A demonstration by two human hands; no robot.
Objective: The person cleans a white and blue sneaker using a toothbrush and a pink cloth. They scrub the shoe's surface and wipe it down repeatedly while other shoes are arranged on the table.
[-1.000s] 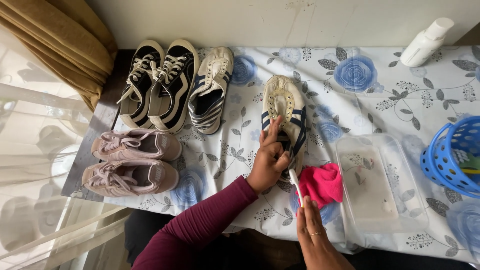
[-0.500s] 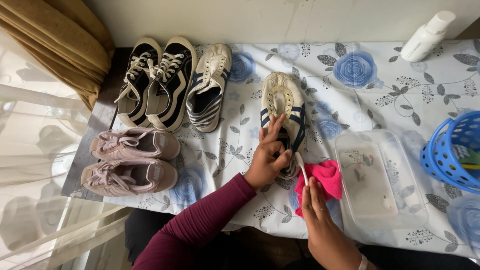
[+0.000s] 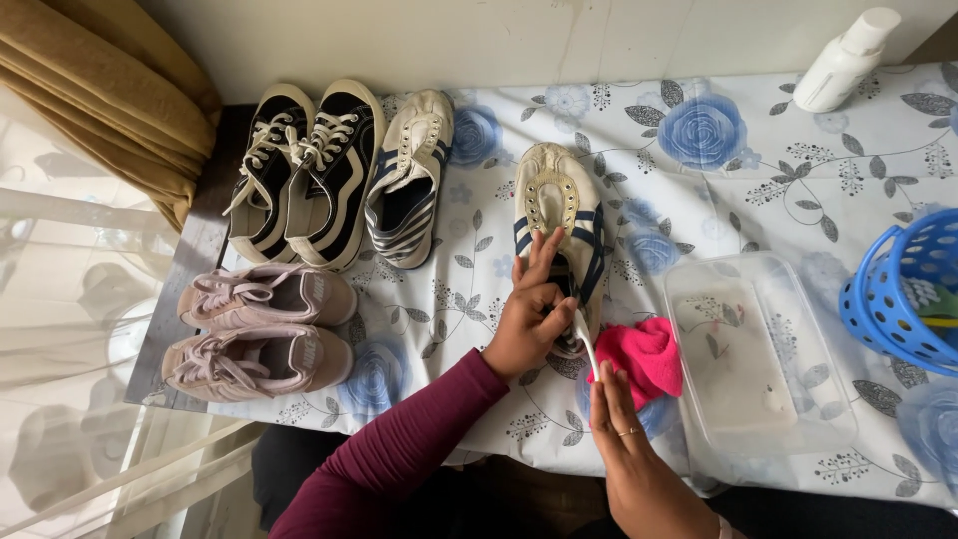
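The left hand (image 3: 529, 319) closes around the cream, navy-striped sneaker (image 3: 559, 230) on the floral tablecloth (image 3: 778, 180), steadying it (heel toward the person); the right hand (image 3: 624, 439) presses flat-fingered on the pink cloth (image 3: 649, 354).

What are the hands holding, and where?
Left hand holds the striped shoe at its heel end. Right hand touches the pink cloth.
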